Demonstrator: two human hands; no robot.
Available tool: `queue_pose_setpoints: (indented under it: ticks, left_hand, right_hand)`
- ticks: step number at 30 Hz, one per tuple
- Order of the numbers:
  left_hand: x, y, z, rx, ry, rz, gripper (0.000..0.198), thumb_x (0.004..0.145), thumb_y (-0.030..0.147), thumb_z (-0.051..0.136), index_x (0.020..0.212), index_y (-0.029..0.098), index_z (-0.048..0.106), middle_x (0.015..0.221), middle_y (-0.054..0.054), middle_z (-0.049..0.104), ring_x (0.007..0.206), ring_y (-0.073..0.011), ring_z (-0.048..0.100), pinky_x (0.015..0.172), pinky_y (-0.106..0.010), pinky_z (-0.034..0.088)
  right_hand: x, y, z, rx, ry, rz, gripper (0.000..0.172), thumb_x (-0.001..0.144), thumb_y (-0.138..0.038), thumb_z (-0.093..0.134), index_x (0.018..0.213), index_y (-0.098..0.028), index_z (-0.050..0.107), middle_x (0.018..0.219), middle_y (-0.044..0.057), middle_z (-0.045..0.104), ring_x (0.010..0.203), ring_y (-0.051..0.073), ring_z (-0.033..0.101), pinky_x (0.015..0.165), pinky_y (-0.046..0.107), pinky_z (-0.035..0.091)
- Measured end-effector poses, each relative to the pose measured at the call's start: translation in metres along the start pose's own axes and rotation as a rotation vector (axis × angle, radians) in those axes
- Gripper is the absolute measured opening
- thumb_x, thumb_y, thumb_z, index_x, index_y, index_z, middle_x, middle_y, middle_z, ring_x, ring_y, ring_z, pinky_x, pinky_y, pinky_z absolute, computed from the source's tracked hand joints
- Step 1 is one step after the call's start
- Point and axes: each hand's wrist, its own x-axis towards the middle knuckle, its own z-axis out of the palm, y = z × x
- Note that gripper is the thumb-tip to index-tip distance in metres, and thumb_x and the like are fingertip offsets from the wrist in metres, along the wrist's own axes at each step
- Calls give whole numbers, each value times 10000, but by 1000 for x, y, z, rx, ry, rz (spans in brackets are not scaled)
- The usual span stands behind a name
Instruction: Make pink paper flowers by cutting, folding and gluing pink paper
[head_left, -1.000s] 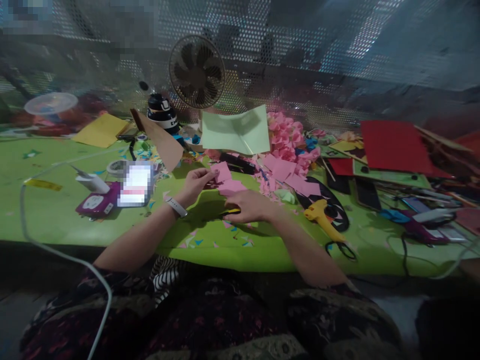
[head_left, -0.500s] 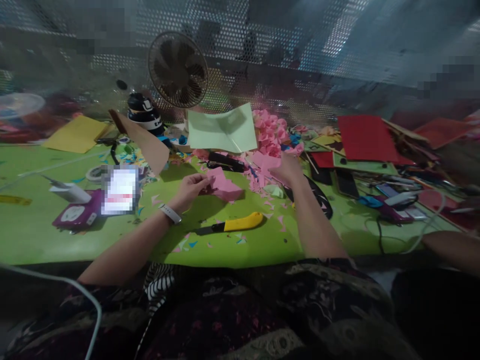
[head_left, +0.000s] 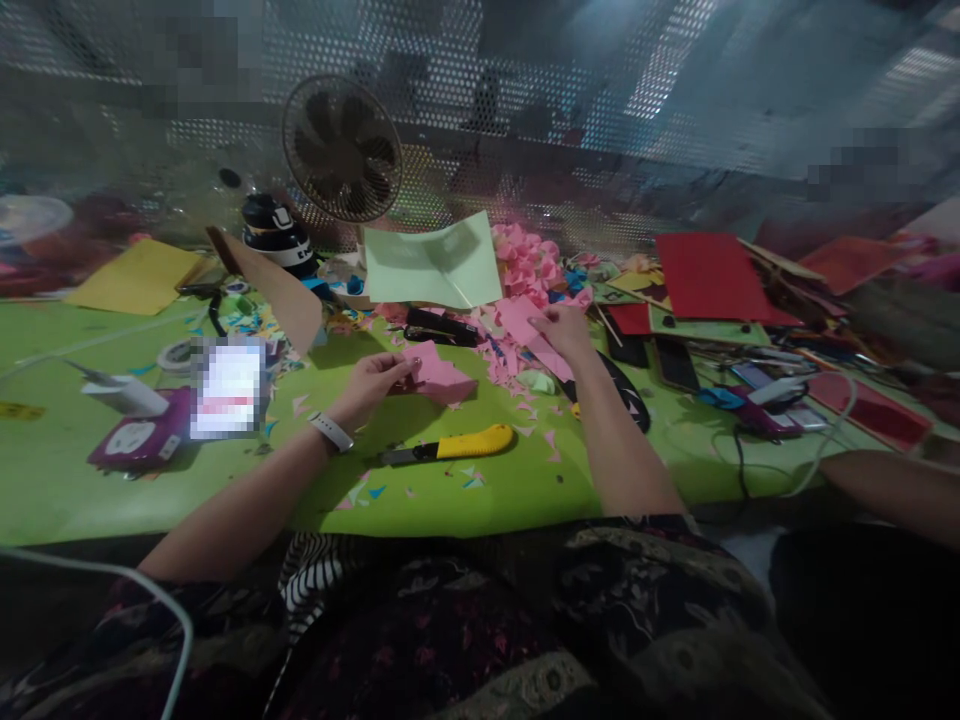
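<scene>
My left hand (head_left: 373, 383) pinches a small piece of pink paper (head_left: 442, 378) by its left edge, just over the green table (head_left: 420, 510). To the right, my right hand (head_left: 564, 335) is closed on the upper part of another pink paper sheet (head_left: 525, 325), which slants down over pink scraps. In front of both hands lies a yellow utility knife (head_left: 472, 442), its blade pointing left. A black stapler (head_left: 442, 327) rests behind the left hand's paper. Beneath my right forearm, a dark object (head_left: 626, 390) is partly hidden.
A pale green sheet (head_left: 431, 265) and a heap of pink paper flowers (head_left: 529, 260) sit at the back, below a fan (head_left: 343, 148). Left is a lit phone (head_left: 229, 388) by a purple box (head_left: 142, 435). Red card (head_left: 709, 275) and another person's arm (head_left: 885, 485) are right.
My right hand has drawn the pink sheet up and toward me, so more of it shows. My left hand keeps its pink piece. The whole view has shifted slightly.
</scene>
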Motion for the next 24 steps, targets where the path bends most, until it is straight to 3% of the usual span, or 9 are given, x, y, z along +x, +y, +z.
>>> queue_pose_setpoints:
  ticks: [5, 9, 12, 15, 19, 22, 24]
  left_hand:
    - [-3, 9, 17, -34, -13, -22, 421, 581, 485, 893, 714, 148, 679, 744, -20, 679, 684, -113, 637, 653, -237, 564]
    - [-1, 14, 31, -116, -38, -67, 445, 543, 470, 914, 711, 154, 649, 832, -12, 692, 756, -113, 640, 740, -281, 587]
    - [3, 13, 38, -139, 50, -39, 501, 484, 485, 929, 693, 154, 616, 741, 16, 653, 665, -88, 610, 654, -235, 552]
    - [8, 8, 42, -131, 106, 16, 508, 497, 499, 920, 692, 149, 609, 683, 28, 622, 594, -62, 566, 586, -201, 506]
    - [14, 0, 40, -145, 162, 69, 473, 549, 495, 901, 695, 139, 625, 669, 25, 612, 626, -67, 586, 682, -234, 552]
    - [17, -2, 37, -146, 176, 65, 453, 557, 477, 902, 691, 134, 638, 662, 18, 618, 616, -71, 592, 687, -244, 566]
    - [17, -2, 35, -147, 164, 57, 447, 557, 466, 904, 685, 131, 637, 671, 12, 629, 618, -72, 597, 684, -243, 572]
  right_hand:
    - [-26, -47, 20, 446, -96, -76, 540, 690, -689, 676, 610, -233, 397, 596, -35, 429, 588, 129, 439, 566, 266, 366]
    - [-57, -89, 44, 480, -166, -175, 576, 728, -750, 609, 603, -224, 410, 607, -19, 464, 594, 125, 454, 563, 259, 372]
    - [-73, -103, 54, 502, -216, -159, 629, 790, -802, 486, 565, -223, 391, 561, -16, 454, 550, 118, 454, 538, 255, 371]
    - [-77, -102, 59, 550, -233, -126, 680, 813, -853, 363, 547, -228, 357, 515, -18, 411, 522, 122, 463, 525, 256, 372]
    - [-65, -86, 57, 480, -124, -101, 690, 819, -868, 320, 544, -235, 344, 492, -17, 384, 529, 138, 461, 541, 271, 374]
    - [-51, -72, 52, 284, -70, -60, 662, 896, -793, 274, 557, -234, 379, 507, 3, 416, 557, 160, 486, 542, 282, 361]
    - [-44, -62, 45, 61, -101, -45, 627, 943, -706, 308, 597, -215, 485, 568, 38, 520, 613, 185, 547, 573, 291, 381]
